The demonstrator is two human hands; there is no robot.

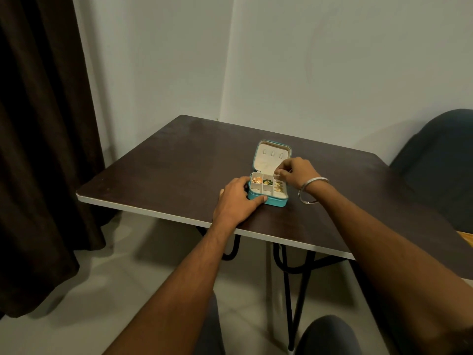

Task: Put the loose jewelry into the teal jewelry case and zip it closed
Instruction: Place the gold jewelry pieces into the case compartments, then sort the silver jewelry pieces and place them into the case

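- Your left hand grips the open teal jewelry case at frame centre, near the table front edge.
- Your right hand pinches something small above the case's right compartments.
- Bare tabletop lies left.

Case sitting mid-tabletop, lid standing behind | jewelry lying in compartments | left hand at case's left | right hand over right-rear compartment

L grip curled, R grip pinching
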